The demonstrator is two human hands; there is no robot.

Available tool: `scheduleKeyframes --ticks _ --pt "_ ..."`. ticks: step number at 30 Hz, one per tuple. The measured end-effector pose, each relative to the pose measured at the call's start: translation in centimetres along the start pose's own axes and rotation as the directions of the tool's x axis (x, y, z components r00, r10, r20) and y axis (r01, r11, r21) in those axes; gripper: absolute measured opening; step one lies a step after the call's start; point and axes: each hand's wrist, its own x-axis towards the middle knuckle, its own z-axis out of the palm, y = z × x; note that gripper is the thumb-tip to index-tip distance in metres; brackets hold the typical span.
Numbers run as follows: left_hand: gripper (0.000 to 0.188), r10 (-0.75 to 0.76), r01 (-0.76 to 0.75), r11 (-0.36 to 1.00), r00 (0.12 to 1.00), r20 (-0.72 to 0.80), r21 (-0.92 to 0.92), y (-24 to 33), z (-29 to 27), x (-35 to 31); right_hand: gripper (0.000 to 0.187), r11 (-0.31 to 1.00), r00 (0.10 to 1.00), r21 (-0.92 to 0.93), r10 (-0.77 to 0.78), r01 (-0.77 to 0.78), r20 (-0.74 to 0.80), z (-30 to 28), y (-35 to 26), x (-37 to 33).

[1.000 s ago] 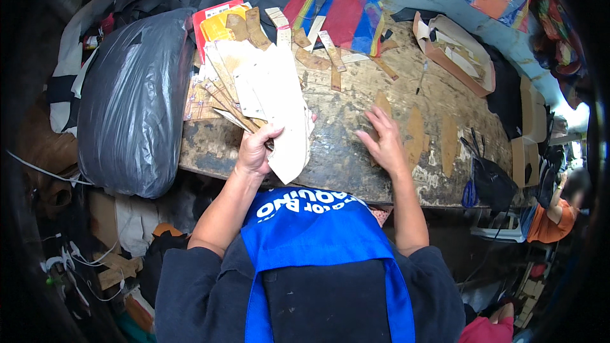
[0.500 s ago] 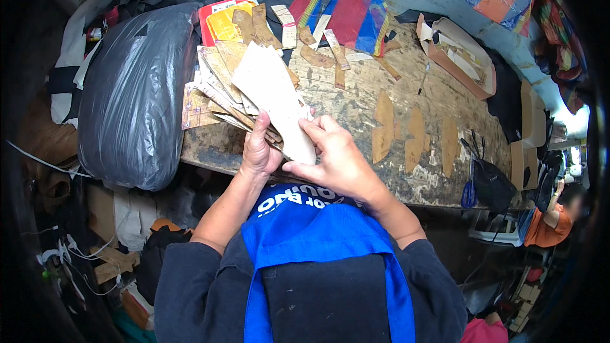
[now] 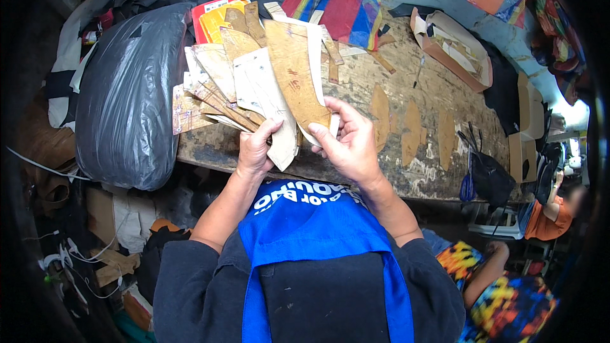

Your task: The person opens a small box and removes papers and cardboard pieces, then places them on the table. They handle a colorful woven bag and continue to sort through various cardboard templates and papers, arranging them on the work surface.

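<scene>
- We locate the left hand (image 3: 255,152) at the near edge of the table (image 3: 352,105), clamped on a white curved pattern piece (image 3: 268,95), with the thumb across its lower part.
- We note a fan of tan and white pattern pieces (image 3: 213,68) spreading up and to the left from that same hand; how many it grips directly, we cannot tell.
- We locate the right hand (image 3: 349,143) just beside it, clamped on the lower end of a brown curved pattern piece (image 3: 295,73) – thumb on the front face, fingers largely hidden behind.
- We find the brown piece raised over the table, its upper end pointing away from the person; a white edge shows along its right side, and its left side overlaps the white piece.
- We identify three narrow brown pattern pieces lying flat to the right of the hands: the nearest (image 3: 380,114), the middle (image 3: 411,133) and the farthest (image 3: 446,140).
- We record the surroundings: a black plastic-wrapped bundle (image 3: 130,95) at left, a yellow packet (image 3: 216,24) beyond the fan, a striped mesh bag (image 3: 340,6) at the far side – and an open cardboard box (image 3: 445,62) at far right, containing cut pieces.
</scene>
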Motion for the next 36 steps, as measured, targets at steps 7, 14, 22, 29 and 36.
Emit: scheduleKeyframes --ticks 7,14,22,29,36 --pt "0.043 0.047 -0.045 0.998 0.998 0.030 -0.052 0.9 1.4 -0.8 0.028 0.992 0.984 0.020 0.118 -0.122 0.132 -0.6 0.8 0.6" --pt "0.044 0.016 -0.017 1.000 0.999 0.045 0.022 1.1 0.9 -1.1 0.019 0.935 0.978 -0.299 -0.153 0.190 0.143 -1.1 2.3 1.0" --pt "0.054 -0.030 0.036 0.998 0.992 0.123 -0.045 1.1 0.4 -0.6 0.032 0.988 0.974 0.099 -0.099 0.122 -0.204 -4.8 2.7 0.6" --pt "0.065 -0.039 0.052 0.997 0.980 0.195 -0.058 1.5 0.2 0.1 0.028 0.946 0.839 0.217 -0.092 0.242 -0.537 -16.5 2.2 -2.0" --pt "0.067 -0.056 0.083 0.992 0.962 0.269 -0.091 1.6 0.9 0.0 0.031 0.965 0.668 -0.088 -0.235 0.247 -0.706 -23.9 1.5 -5.7"
